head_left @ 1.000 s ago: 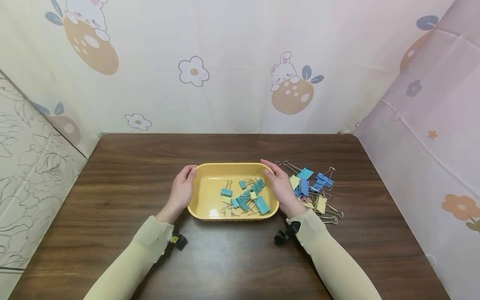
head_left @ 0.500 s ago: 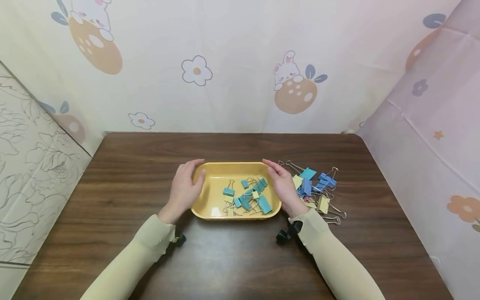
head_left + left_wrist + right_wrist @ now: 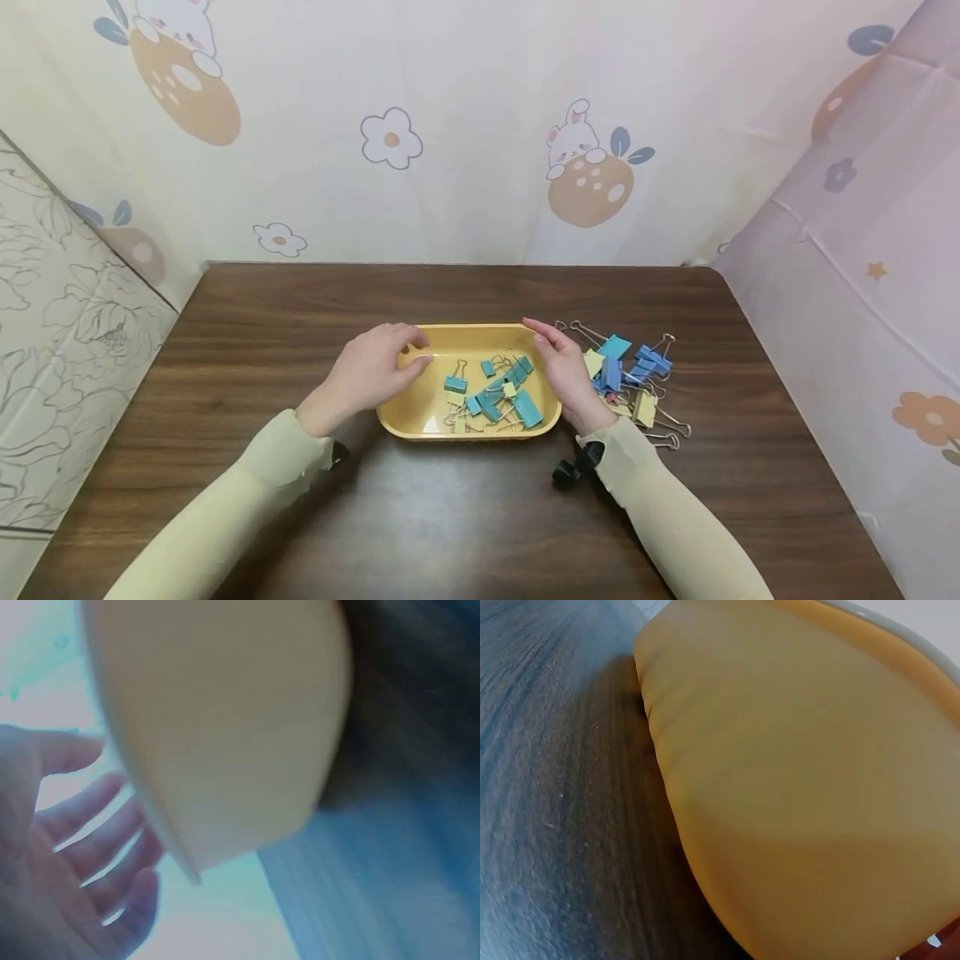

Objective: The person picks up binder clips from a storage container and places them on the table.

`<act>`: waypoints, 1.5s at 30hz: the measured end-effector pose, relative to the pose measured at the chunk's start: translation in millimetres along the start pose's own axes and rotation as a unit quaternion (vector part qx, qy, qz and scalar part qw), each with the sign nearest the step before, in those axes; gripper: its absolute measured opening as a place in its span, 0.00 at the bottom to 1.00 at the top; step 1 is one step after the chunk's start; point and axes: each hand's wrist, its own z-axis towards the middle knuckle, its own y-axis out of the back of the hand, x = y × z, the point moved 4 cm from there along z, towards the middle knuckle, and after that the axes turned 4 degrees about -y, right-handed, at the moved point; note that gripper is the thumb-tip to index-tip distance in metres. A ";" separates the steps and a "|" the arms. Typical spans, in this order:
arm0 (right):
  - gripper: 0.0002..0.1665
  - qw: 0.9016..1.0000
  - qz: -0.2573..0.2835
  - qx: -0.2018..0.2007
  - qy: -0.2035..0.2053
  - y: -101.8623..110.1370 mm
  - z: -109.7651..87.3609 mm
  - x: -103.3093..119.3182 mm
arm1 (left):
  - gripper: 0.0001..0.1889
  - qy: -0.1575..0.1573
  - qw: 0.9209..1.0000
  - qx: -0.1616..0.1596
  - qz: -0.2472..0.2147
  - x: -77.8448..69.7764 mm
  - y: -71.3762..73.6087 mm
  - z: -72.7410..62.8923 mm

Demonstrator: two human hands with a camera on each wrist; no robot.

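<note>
A yellow tray (image 3: 420,408) stands on the table, with several teal and pale yellow binder clips (image 3: 528,408) lying mostly in its right half. My right hand (image 3: 566,379) grips the tray's right end, thumb over the rim and fingers round the outer far corner. Over the left end hovers my left hand (image 3: 371,371), its fingers loosely bent and holding nothing. The left wrist view has that hand (image 3: 90,840) close to the rim, beside the tray's outer wall (image 3: 225,727). In the right wrist view the tray's wall (image 3: 810,772) fills most of the frame; the right hand is hidden there.
A loose pile of blue, teal and yellow binder clips (image 3: 611,373) lies on the brown wooden table (image 3: 480,517), just right of the right hand. Patterned curtains (image 3: 465,200) hang behind the table and along its sides.
My left hand has let go of the tray's left end, risen and come in over the rim. The right hand keeps its hold; the tray stays about where it was.
</note>
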 end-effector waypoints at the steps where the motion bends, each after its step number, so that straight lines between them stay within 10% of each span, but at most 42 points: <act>1: 0.22 1.000 0.000 0.000 0.001 0.3 -0.2 0.5 | 0.14 0.004 1.000 0.027 -0.002 -1.9 -0.1 2.9; 6: 0.22 1.000 0.005 0.003 0.003 0.8 -1.2 2.1 | 0.18 0.017 0.991 0.132 -0.002 -6.0 -5.5 16.0; 15: 0.22 1.000 -0.008 0.005 0.004 -0.3 -1.5 0.8 | 0.23 0.040 0.978 0.204 -0.025 -0.9 -20.9 28.3; 32: 0.22 1.000 0.005 0.006 0.008 -0.2 -0.4 -2.0 | 0.25 0.125 0.973 0.195 -0.017 -12.1 -56.6 28.2; 45: 0.22 1.000 -0.002 0.005 0.005 -0.1 -3.1 0.8 | 0.16 0.116 0.976 0.171 -0.063 -10.4 -64.6 26.4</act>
